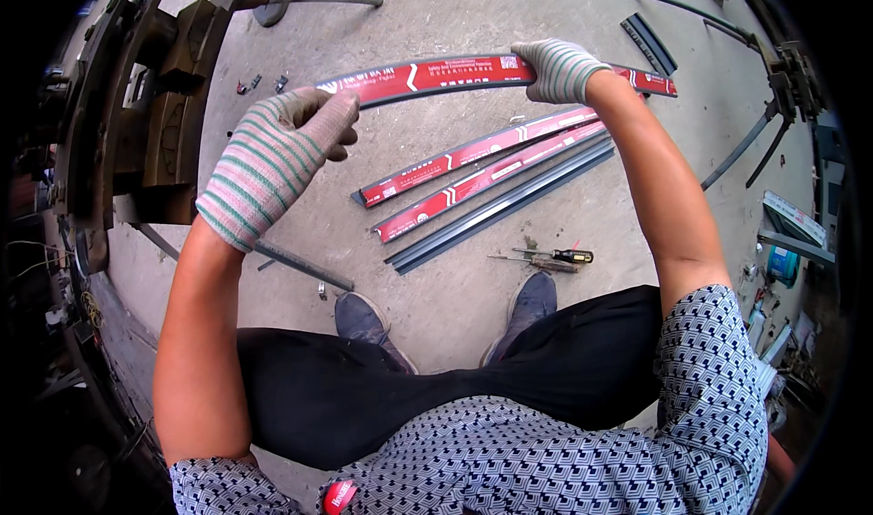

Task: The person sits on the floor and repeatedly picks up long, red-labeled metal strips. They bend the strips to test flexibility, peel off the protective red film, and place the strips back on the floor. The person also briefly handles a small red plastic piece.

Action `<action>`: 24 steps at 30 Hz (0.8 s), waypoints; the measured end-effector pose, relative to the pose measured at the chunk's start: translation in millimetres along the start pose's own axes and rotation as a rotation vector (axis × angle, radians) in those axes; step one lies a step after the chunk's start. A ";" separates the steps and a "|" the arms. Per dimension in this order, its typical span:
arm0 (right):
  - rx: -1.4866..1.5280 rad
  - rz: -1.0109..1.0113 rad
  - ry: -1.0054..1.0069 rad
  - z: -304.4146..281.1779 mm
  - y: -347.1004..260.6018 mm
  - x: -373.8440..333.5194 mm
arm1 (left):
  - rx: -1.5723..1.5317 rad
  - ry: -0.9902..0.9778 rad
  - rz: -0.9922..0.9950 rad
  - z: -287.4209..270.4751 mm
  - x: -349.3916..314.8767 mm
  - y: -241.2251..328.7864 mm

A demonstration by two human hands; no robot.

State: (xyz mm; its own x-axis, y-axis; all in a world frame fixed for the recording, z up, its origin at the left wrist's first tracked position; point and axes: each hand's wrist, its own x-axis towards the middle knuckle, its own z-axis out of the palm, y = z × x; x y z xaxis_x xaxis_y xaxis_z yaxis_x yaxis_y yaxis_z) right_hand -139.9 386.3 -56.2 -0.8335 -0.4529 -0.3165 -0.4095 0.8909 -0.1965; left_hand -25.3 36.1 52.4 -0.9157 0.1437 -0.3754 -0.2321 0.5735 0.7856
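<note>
Between my two gloved hands is a long dark metal strip [455,74] with a red printed film on its face, raised above the floor. My left hand [277,156], in a knitted glove with green stripes, is closed at the strip's left end, its thumb on the near side. Farther along the strip, toward its right end, my right hand [559,71] is wrapped over it in the same kind of glove. Below it on the floor lie two more red-filmed strips [436,207] and a bare dark grey grooved strip [500,207], side by side and slanting up to the right.
Screwdrivers [568,256], one with a black and yellow handle, lie just beyond my shoes [359,319]. A short dark profile piece [648,44] lies at the far right. Heavy metal machinery [159,106] stands left, with bars reaching out. A metal-legged stand [773,106] is at right.
</note>
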 end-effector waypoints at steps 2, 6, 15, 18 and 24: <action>-0.004 0.007 -0.067 18.5 5.1 4.2 | 0.011 0.015 0.011 -1.0 1.0 -2.0; -0.018 0.029 -0.193 34.6 -3.4 9.0 | 0.108 0.043 0.011 -6.4 3.2 -10.2; -0.211 -0.131 -0.065 73.7 -21.3 25.2 | 0.177 0.006 -0.009 0.9 2.3 -14.0; -0.221 -0.215 -0.084 103.0 -38.6 27.2 | 0.200 -0.055 -0.046 10.7 4.1 -4.1; -0.135 -0.342 -0.373 142.1 -86.7 24.9 | 0.204 -0.124 -0.022 17.8 -0.2 -4.6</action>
State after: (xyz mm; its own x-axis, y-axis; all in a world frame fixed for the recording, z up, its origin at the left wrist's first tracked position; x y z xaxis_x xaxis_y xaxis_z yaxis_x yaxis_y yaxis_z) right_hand -72.5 292.9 -178.9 -0.4653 -0.6779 -0.5691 -0.6996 0.6755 -0.2327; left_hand -18.2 47.7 40.0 -0.8608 0.2206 -0.4587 -0.1687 0.7266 0.6661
